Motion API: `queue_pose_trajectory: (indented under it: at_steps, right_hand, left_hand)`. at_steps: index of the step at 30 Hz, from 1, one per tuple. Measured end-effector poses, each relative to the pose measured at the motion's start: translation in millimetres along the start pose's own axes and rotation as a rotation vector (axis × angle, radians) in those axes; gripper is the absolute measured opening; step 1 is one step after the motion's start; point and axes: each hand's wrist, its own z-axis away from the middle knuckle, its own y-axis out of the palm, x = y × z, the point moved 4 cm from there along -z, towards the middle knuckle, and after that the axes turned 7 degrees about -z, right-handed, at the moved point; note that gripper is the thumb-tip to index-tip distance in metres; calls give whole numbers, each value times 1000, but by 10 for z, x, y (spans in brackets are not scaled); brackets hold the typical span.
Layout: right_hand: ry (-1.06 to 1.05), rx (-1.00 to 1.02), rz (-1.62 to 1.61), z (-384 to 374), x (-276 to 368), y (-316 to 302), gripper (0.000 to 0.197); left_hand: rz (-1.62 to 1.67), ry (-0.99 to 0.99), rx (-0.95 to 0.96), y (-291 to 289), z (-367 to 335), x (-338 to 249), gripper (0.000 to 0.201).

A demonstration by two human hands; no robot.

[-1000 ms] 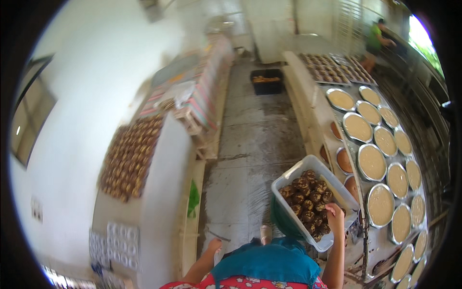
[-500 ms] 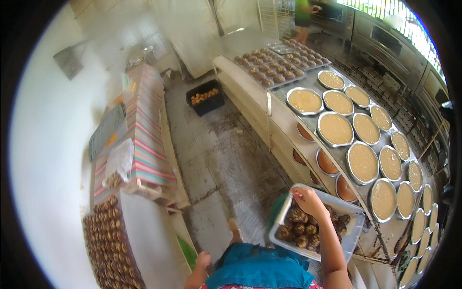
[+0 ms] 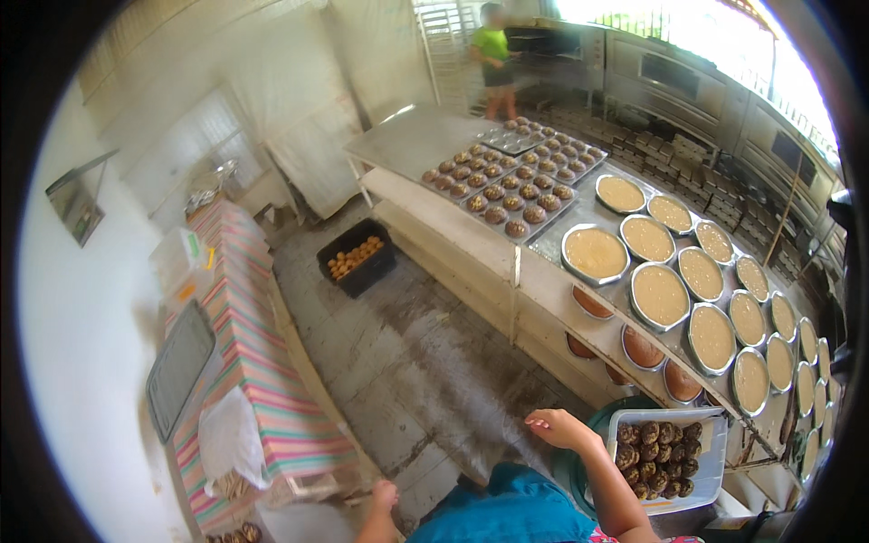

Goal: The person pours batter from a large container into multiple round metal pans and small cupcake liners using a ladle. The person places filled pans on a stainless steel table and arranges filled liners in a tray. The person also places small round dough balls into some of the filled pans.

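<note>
Behind me stands the long steel table (image 3: 425,145); my right hand (image 3: 558,427) hangs loose and empty beside the white tub of muffins (image 3: 713,452), while my left hand (image 3: 384,496) swings free for balance.

Clear tub (image 3: 184,262): a see-through plastic container on the striped cloth of the left-hand worktop (image 3: 262,380), near the wall.
Tub labels: a small green sticker (image 3: 194,244) and a yellow-orange one (image 3: 210,259) on its lid and side; an orange patch (image 3: 186,291) lower down.
White bag (image 3: 231,436): a crumpled plastic bag at the near end of the same worktop.
Signs, screens: none visible.
</note>
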Motion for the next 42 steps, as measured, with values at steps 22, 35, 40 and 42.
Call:
queue_pose_trajectory:
  at_steps: [22, 35, 40, 42]
  right_hand:
    - [-235, -154, 72, -3896, 357, -2299, 24]
    - [64, -290, -363, -5661, 743, -3254, 23]
    - [137, -462, -388, -6346, 857, -3647, 23]
    - [201, -513, -397, -6526, 869, -3769, 23]
  left_hand:
    - [-152, 657, -184, 1426, -1278, -6058, 32]
    - [-177, 1804, -65, 2183, -865, -11218, 22]
    - [-249, 1935, 89, 2812, -1156, -12770, 27]
    - [-291, 1946, 120, 3166, -1354, -13306, 31]
